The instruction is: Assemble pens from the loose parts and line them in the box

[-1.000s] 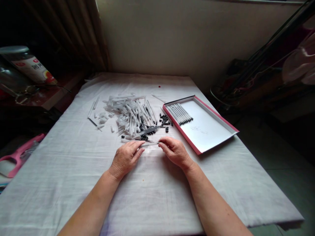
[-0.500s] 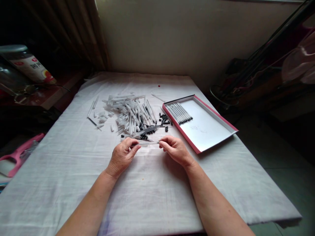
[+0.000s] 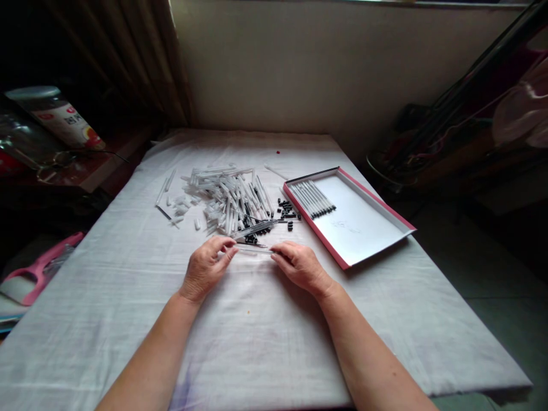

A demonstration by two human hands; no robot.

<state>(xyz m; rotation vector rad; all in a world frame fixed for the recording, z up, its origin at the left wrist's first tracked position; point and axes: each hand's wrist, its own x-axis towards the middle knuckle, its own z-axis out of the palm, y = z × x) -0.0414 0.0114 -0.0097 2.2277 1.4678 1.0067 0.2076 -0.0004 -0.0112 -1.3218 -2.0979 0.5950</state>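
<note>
Between my two hands a clear pen barrel [image 3: 253, 250] lies almost level, just above the cloth. My left hand [image 3: 208, 265] pinches its left end between thumb and fingers. At the other end, my right hand [image 3: 300, 267] is closed on it, and the fingertips cover that tip. Just beyond my hands lie several thin dark refills [image 3: 259, 228] and a heap of clear pen parts [image 3: 233, 197]. Small black plugs [image 3: 287, 209] are scattered to the right of the heap.
A shallow red-edged box lid [image 3: 363, 228] on the right holds a row of pens [image 3: 310, 198] with black ends. Loose clear caps [image 3: 180, 205] lie left of the heap. Pink scissors [image 3: 40, 271] and a labelled jar [image 3: 64, 123] stand off the table's left side.
Both hands have shifted slightly left, still holding the pen barrel between them. The whole view has moved a little; the heap and the box lid look the same.
</note>
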